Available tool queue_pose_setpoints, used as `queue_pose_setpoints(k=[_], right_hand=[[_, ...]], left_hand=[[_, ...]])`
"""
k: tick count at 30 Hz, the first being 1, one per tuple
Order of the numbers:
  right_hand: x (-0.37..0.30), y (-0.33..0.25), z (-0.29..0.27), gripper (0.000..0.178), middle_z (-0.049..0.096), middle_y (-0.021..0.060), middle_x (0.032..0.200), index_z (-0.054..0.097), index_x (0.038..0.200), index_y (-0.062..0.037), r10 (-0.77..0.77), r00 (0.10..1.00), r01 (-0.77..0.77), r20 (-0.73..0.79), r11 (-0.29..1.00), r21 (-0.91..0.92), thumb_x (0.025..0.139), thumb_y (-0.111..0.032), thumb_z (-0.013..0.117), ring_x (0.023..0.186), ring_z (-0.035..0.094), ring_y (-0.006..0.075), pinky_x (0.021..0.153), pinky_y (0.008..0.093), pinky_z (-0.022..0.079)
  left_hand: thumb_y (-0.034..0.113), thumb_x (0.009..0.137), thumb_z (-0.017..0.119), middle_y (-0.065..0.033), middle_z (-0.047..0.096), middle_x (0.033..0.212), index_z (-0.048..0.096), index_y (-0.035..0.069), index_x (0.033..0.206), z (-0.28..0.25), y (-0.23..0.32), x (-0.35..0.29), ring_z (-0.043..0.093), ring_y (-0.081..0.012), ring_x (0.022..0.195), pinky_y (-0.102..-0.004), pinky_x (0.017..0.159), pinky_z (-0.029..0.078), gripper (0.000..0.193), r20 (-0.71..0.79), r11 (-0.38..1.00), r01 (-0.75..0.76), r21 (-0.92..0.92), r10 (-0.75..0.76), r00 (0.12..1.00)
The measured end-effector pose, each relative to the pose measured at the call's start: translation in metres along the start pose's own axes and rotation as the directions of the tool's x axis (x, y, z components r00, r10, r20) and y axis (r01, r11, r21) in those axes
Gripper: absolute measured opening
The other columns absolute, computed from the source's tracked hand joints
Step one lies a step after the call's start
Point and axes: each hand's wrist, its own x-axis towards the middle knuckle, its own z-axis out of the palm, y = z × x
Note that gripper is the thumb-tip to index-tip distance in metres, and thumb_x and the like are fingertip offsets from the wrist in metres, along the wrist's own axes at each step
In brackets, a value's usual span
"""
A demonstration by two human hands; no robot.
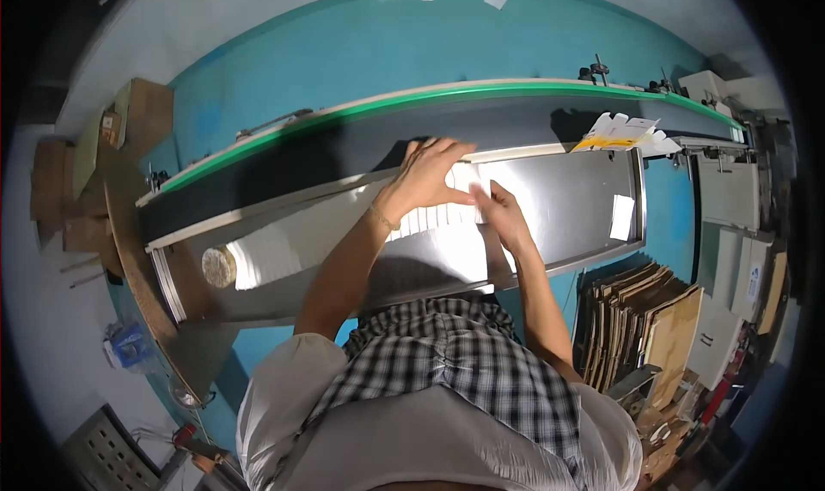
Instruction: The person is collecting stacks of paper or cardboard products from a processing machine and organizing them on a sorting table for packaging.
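Note:
A long row of thin white pieces (301,243), packed face to face, lies along a shiny metal tray (567,211) in front of me. What the pieces are exactly I cannot make out. At the row's left end stands a round, mottled block (219,267). My left hand (430,177) arches over the row's right end, its fingers on the far side and its thumb on the near side. Close beside it, my right hand (505,217) is closed at the end of the row, thumb and forefinger against the white pieces. Glare hides part of the contact.
Behind the tray runs a dark belt with a green edge (378,104). A torn white and yellow carton (614,134) rests on the tray's far rim, and a white paper (621,217) lies inside at the right. Flattened cardboard (632,328) stands at lower right; a brown board (142,259) flanks the left end.

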Motion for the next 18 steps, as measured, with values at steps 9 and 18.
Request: queue_pose_setpoints(k=[9, 18], right_hand=[[0.025, -0.068, 0.006, 0.040, 0.063, 0.0057, 0.086, 0.060, 0.112, 0.0008, -0.079, 0.995, 0.089, -0.067, 0.983, 0.162, 0.098, -0.037, 0.064, 0.082, 0.061, 0.0107, 0.073, 0.0245, 0.050], [-0.021, -0.059, 0.022, 0.040, 0.065, 0.0038, 0.091, 0.066, 0.111, 0.0018, 0.071, 0.990, -0.088, 0.125, 0.987, 0.135, 0.098, -0.036, 0.065, 0.081, 0.056, 0.0087, 0.074, 0.0231, 0.046]], left_hand=[[0.048, 0.072, 0.082, -0.0169, 0.066, 0.102, 0.066, 0.005, 0.106, -0.002, -0.022, -0.006, 0.065, -0.0350, 0.099, -0.0417, 0.082, 0.051, 0.057, 0.030, 0.984, 0.101, -0.144, -0.098, 0.995], [0.049, 0.064, 0.088, -0.0212, 0.059, 0.134, 0.052, 0.008, 0.140, -0.023, -0.030, -0.017, 0.054, -0.0383, 0.126, -0.0482, 0.104, 0.041, 0.094, 0.220, 0.993, 0.092, -0.074, -0.074, 0.973]])
